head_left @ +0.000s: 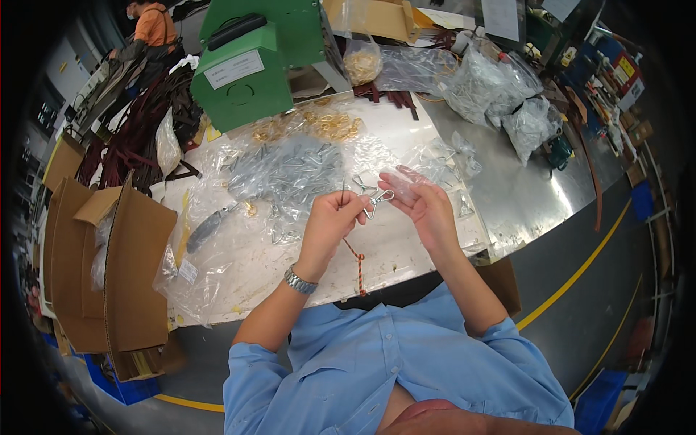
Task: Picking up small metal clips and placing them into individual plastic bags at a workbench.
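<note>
My left hand [333,219] is closed, pinching a small silver metal snap hook [377,203] with a triangular end and a rounded hook end. A thin dark pointed piece [344,190] sticks up from the same fist. From below that hand hangs an orange-and-dark braided cord [360,272] with a knot; what it is tied to is hidden. My right hand [429,210] is beside the hook's rounded end, palm turned in, with fingers extended and apart. Whether its fingertips touch the hook cannot be told. Many similar silver metal pieces [290,170] lie on clear plastic ahead of my hands.
A green machine [243,80] stands at the back left, with gold-coloured hardware [319,125] before it. Cardboard boxes [138,275] stand at the left edge. Bagged parts [486,87] lie on the metal table [536,192] at right. A person in orange [154,29] is far left.
</note>
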The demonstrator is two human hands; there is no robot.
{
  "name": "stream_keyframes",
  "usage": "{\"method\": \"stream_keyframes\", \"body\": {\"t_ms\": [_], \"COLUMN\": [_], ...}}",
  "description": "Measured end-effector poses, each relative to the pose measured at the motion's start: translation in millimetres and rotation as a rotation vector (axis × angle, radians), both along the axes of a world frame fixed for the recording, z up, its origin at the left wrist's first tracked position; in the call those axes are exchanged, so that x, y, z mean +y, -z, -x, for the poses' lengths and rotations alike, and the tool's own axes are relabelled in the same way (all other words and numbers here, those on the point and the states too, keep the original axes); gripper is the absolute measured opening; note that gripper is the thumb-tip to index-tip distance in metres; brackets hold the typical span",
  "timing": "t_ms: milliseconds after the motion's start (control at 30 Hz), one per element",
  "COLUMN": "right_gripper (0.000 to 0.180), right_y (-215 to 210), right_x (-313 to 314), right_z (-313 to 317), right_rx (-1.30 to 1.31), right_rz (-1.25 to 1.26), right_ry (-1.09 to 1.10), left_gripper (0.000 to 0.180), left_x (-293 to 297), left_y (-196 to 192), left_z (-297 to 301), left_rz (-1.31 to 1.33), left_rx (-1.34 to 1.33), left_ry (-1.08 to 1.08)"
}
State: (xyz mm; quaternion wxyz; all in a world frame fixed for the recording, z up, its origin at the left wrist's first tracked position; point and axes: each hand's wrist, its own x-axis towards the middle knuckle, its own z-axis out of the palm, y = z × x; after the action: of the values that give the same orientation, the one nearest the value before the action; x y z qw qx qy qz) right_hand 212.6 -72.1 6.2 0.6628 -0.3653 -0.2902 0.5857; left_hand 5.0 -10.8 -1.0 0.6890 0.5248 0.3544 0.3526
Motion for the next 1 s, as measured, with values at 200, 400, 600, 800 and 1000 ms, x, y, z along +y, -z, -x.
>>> {"method": "stream_keyframes", "body": {"t_ms": [200,400,600,800,1000], "right_gripper": [0.04,0.042,0.045,0.047,0.044], "right_y": [6.6,11.4,6.9,5.4,6.1], "right_x": [1.4,0.9,-1.6,-3.3,-3.5], "right_z": [2.1,-0.7,4.6,3.1,1.3], "right_rx": [-0.055,-0.107,-0.125,-0.073,-0.073], "right_rz": [0.042,0.033,0.025,0.04,0.039], "right_ry": [0.034,0.031,-0.023,-0.035,-0.073], "left_gripper": [0.023,0.023,0.024,0.024,0.025], "left_x": [5.4,6.6,6.2,4.1,2.8], "left_y": [-5.2,-6.8,-5.4,-7.9,-6.9], "left_z": [5.3,6.7,3.3,1.9,1.4], "left_rz": [0.062,0.034,0.026,-0.017,-0.037], "left_rx": [-0.067,-0.095,-0.018,0.014,0.015], "left_ry": [0.035,0.047,0.025,-0.014,-0.017]}}
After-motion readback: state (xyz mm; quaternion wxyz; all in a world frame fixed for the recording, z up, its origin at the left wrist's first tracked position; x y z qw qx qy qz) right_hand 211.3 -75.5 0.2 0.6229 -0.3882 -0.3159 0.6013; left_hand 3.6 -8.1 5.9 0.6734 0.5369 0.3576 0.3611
